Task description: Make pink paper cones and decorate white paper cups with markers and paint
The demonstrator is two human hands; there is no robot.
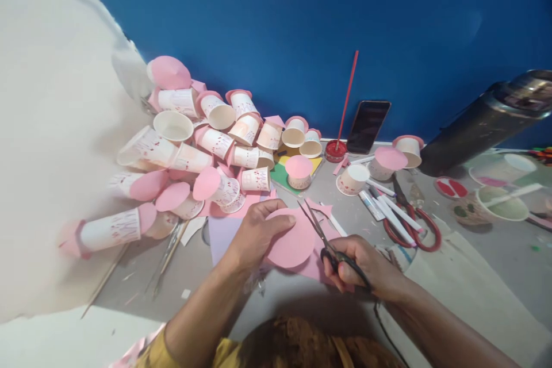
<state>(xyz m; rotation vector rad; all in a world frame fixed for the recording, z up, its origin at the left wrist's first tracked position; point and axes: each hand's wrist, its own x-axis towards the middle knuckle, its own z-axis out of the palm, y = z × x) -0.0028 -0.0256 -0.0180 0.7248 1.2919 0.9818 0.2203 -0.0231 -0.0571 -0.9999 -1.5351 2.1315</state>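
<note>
My left hand (254, 233) pinches a round piece of pink paper (291, 244), thumb on top, above the grey floor. My right hand (366, 267) grips the black handles of small scissors (321, 236), whose open blades point up and left along the right edge of the pink piece. More pink paper (317, 267) lies under both hands.
A heap of paper cups with pink discs (207, 138) fills the left against a white sheet (43, 126). Red-handled scissors (414, 224), white markers (388, 207), a phone (368, 125) leaning on the blue wall, a red pot with a stick (336, 150) and bowls (495, 204) lie right.
</note>
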